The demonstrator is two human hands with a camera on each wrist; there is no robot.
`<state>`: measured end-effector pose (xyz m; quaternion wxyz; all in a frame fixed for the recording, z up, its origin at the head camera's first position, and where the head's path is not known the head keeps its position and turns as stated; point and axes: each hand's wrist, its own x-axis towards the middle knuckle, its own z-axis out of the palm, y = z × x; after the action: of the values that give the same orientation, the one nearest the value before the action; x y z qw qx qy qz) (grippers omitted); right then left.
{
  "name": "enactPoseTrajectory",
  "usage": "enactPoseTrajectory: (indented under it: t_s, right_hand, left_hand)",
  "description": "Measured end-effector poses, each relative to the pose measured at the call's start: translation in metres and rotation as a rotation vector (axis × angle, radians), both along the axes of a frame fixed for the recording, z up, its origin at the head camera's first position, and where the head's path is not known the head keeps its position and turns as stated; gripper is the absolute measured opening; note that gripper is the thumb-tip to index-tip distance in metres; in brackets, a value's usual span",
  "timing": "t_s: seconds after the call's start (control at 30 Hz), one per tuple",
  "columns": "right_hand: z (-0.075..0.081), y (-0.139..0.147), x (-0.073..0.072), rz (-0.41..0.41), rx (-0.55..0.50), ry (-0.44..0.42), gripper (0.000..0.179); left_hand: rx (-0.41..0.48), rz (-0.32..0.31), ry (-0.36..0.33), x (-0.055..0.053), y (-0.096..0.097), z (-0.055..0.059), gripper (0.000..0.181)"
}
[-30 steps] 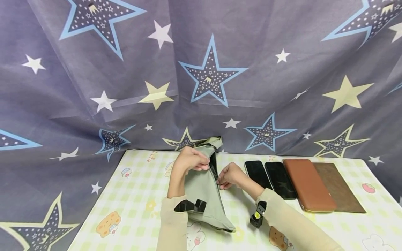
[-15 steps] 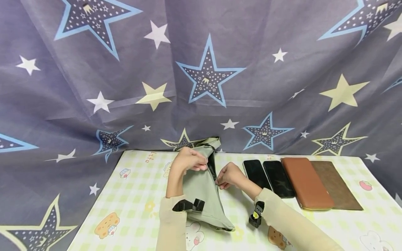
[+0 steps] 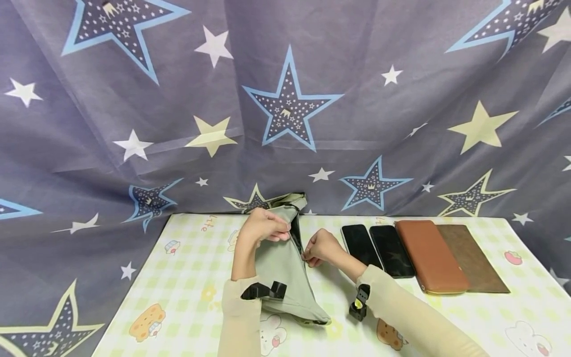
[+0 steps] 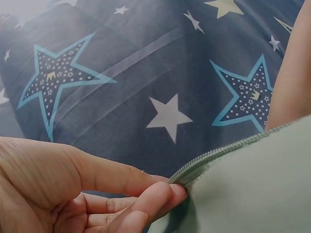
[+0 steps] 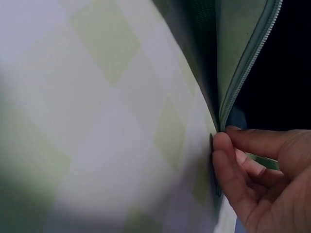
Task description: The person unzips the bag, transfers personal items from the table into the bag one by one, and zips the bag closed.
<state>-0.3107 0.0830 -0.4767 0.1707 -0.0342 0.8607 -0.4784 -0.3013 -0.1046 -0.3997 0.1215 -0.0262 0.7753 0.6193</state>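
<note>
A sage-green zippered bag point(image 3: 285, 277) stands on the table, its opening toward the right with a dark inside showing. My left hand point(image 3: 266, 229) pinches the zipper edge near the upper end of the opening. In the left wrist view, thumb and fingers hold the end of the toothed edge point(image 4: 214, 156). Lower on the opening, my right hand point(image 3: 322, 248) pinches the zipper between thumb and index finger. The right wrist view shows the zipper teeth point(image 5: 253, 60) running down to those fingertips; the slider is hidden or cannot be made out.
Right of the bag lie two black phones point(image 3: 360, 243) side by side, a brown zip wallet point(image 3: 430, 255) and a flat dark-brown leather piece point(image 3: 475, 258) partly under it. A checked cloth point(image 3: 187, 292) covers the table. A star-patterned curtain point(image 3: 250, 163) hangs behind.
The head view has turned slightly, so everything sits a little further left in it. Both hands keep their holds on the bag, with no clear movement against it.
</note>
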Motion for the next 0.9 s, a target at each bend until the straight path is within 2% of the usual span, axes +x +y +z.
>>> enactPoseTrajectory:
  t_s: [0.27, 0.5, 0.67, 0.8, 0.9]
  right_hand:
    - [0.002, 0.004, 0.004, 0.031, -0.023, -0.021, 0.009]
    - [0.002, 0.01, 0.003, 0.022, -0.022, -0.031, 0.011]
    - [0.003, 0.014, 0.001, 0.068, -0.065, -0.029, 0.018]
    - [0.009, 0.021, 0.0, 0.111, -0.087, -0.022, 0.026]
    - [0.016, 0.028, -0.002, 0.103, -0.086, -0.005, 0.027]
  left_hand:
    - [0.013, 0.002, 0.002, -0.002, 0.0, -0.003, 0.015]
    - [0.018, -0.012, 0.005, -0.003, 0.004, -0.003, 0.015]
    - [0.007, -0.005, 0.009, -0.003, 0.004, -0.003, 0.014]
    - [-0.011, -0.004, -0.008, -0.003, 0.002, -0.003, 0.014]
    - [-0.021, -0.008, -0.008, -0.004, 0.0, -0.002, 0.015]
